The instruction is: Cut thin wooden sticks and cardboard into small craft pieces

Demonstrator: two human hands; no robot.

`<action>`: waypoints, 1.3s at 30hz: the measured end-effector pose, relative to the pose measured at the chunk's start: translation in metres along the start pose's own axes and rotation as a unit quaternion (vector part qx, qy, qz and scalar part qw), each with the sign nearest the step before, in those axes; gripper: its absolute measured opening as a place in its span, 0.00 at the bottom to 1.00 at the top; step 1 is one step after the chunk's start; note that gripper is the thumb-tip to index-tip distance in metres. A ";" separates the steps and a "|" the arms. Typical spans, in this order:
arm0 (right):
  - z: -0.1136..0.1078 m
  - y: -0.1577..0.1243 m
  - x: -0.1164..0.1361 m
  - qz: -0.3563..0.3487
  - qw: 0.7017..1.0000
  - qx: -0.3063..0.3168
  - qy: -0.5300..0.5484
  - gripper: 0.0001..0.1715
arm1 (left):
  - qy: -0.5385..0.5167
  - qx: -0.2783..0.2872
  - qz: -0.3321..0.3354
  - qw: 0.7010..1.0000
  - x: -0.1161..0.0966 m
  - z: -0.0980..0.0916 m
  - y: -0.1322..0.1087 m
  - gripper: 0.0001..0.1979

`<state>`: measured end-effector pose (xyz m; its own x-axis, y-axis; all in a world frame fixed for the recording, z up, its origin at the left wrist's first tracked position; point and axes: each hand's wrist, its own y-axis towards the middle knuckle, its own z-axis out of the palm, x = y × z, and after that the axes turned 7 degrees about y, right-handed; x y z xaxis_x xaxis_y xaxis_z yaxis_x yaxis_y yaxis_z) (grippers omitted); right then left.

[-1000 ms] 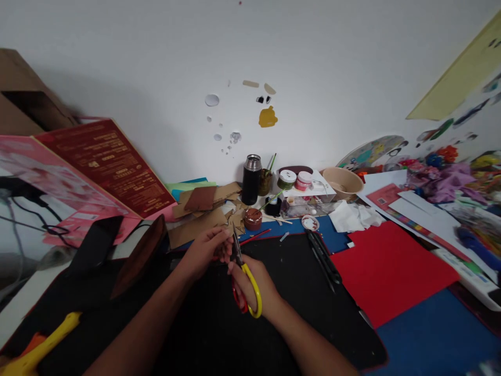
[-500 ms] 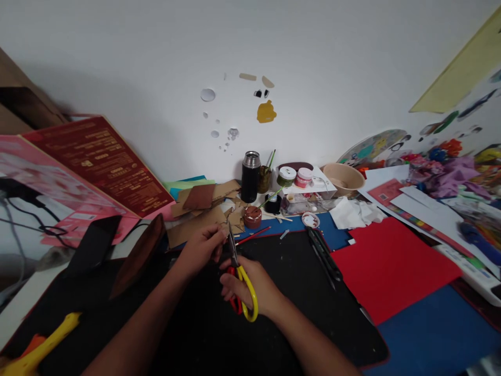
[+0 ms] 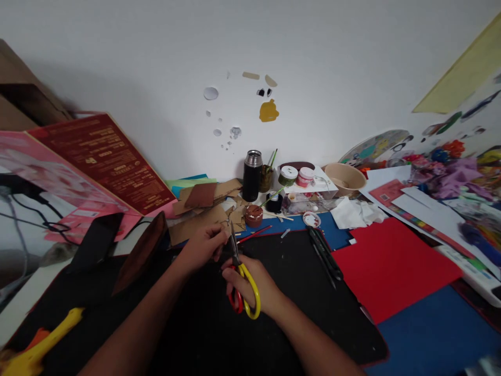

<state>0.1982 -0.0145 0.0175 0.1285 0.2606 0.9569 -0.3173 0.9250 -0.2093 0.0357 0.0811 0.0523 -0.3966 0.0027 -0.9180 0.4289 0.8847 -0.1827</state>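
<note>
In my right hand (image 3: 252, 282) is a pair of scissors (image 3: 250, 292) with one yellow and one red handle loop. Their metal blades point away from me and look nearly closed. My left hand (image 3: 205, 244) is pinched just left of the blade tips. Something small may be between its fingertips, too small to name. Both hands are above a black mat (image 3: 297, 313). Beyond them lie torn pieces of brown cardboard (image 3: 195, 224), an open jar of brown paint (image 3: 253, 215) and a red pencil (image 3: 254, 234).
A black thermos (image 3: 251, 180) stands by the wall, near paint jars (image 3: 288, 175) and a beige bowl (image 3: 344, 178). To the right are a black utility knife (image 3: 324, 253) and red paper (image 3: 395, 266). A phone (image 3: 96, 243) and a yellow-handled tool (image 3: 55, 339) lie left.
The view has shifted slightly. The scissors' handle loops look a little further apart, while both hands stay in nearly the same place.
</note>
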 end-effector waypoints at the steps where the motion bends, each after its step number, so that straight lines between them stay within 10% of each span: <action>1: 0.000 0.000 0.000 -0.008 1.000 -0.003 -0.006 0.23 | 0.005 -0.001 -0.001 1.000 0.000 0.000 0.000 0.19; 39: 0.002 -0.003 -0.005 0.031 0.996 -0.017 -0.084 0.23 | -0.039 0.035 -0.019 0.998 0.002 -0.007 0.000 0.18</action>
<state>0.1969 -0.0188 0.0138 -0.0497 0.2698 0.9616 -0.2873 0.9183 -0.2724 0.0295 0.0841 0.0532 -0.3508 -0.0683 -0.9339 0.4713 0.8489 -0.2392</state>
